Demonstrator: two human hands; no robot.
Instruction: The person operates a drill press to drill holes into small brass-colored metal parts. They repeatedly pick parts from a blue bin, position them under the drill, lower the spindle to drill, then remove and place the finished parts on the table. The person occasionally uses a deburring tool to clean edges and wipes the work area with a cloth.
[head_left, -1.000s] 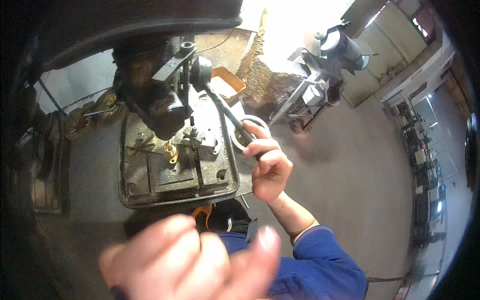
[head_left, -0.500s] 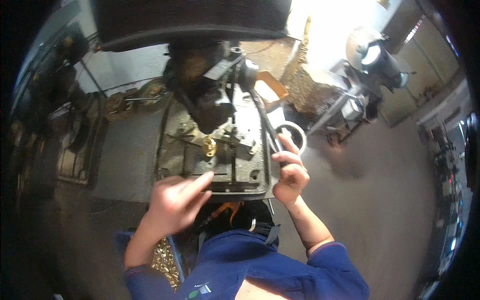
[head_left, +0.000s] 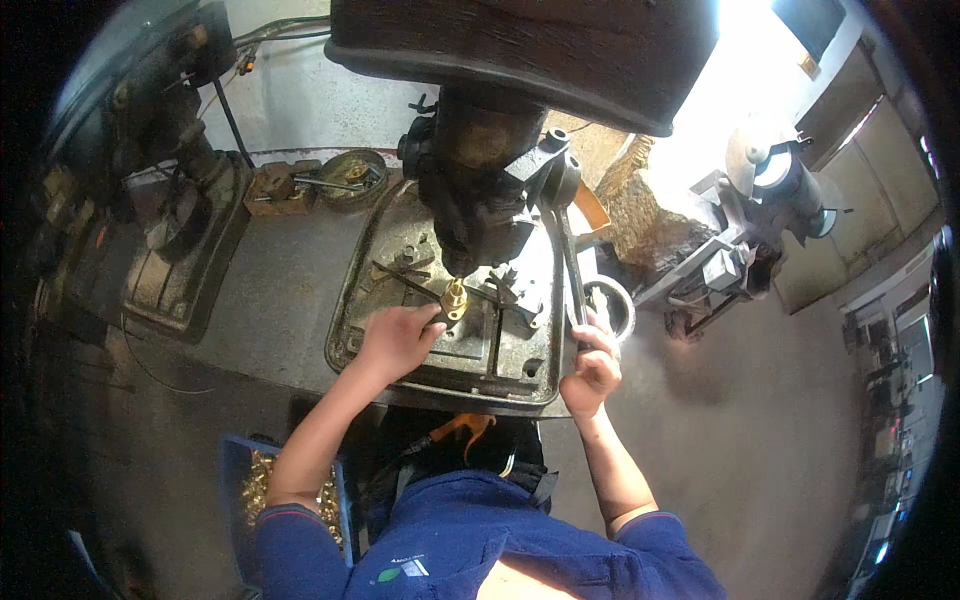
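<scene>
A small brass fitting (head_left: 454, 300) stands on the fixture under the spindle head (head_left: 485, 215) of a drill press. My left hand (head_left: 398, 342) lies at its near left side, fingers curled in with the fingertips against or just beside the fitting. Something small and dark shows at those fingertips; I cannot make out what it is. My right hand (head_left: 592, 368) is closed round the lower end of the press's long feed lever (head_left: 574, 265), right of the table. The drill press table (head_left: 345, 335) has a raised rim and carries dark metal clamp bars around the fitting.
A blue bin (head_left: 235, 480) of brass parts stands low at my left. An orange-handled air gun (head_left: 462, 430) hangs at the table's front. Behind are a round dish (head_left: 350, 172) and a second machine (head_left: 175, 240). A tape roll (head_left: 622, 305) lies right, near a grinder (head_left: 775, 175).
My left hand has moved forward from the table's front edge to the brass fitting, its fingers curling in. My right hand stays on the lever. The whole view has shifted.
</scene>
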